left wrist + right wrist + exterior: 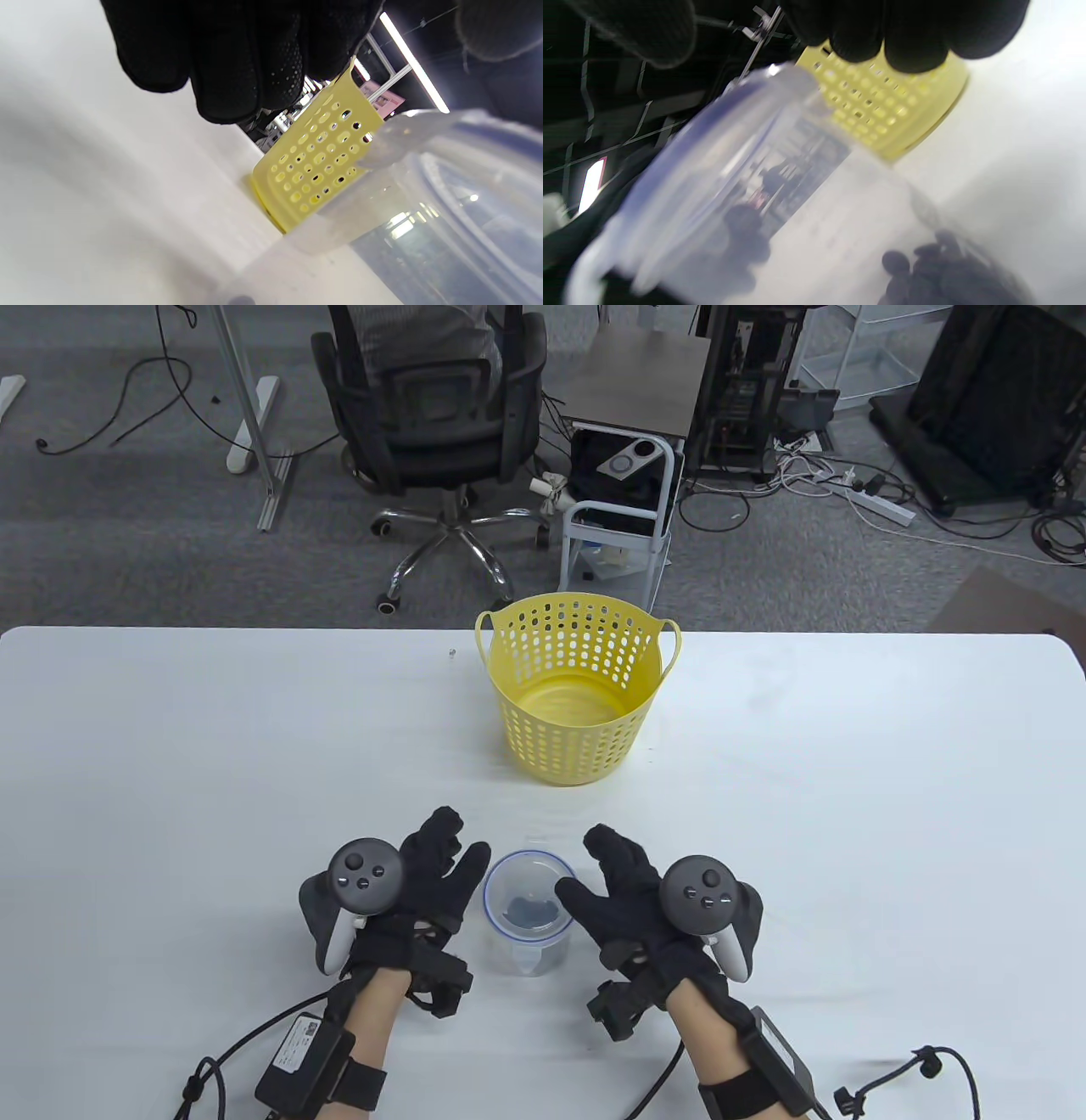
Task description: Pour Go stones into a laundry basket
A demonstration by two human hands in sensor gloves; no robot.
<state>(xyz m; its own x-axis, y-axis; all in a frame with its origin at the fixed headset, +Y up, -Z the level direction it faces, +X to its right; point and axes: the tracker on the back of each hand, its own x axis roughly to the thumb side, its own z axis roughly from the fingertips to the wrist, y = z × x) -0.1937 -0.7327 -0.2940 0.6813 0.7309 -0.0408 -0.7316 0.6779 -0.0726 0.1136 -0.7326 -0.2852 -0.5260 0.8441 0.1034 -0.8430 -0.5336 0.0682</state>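
Both sets of fingers are spread loose, the left hand [399, 891] and right hand [645, 899] flanking the clear lidded container [528, 912] without clearly gripping it; I can't tell if either thumb touches the rim. Black Go stones [941, 267] sit at the bottom, and the container stands upright between the palms, about equally close to both. The yellow laundry basket [577, 687] is straight ahead, further up the table [170, 746] and well apart, so I'd guess the lid goes first, then a forward carry.
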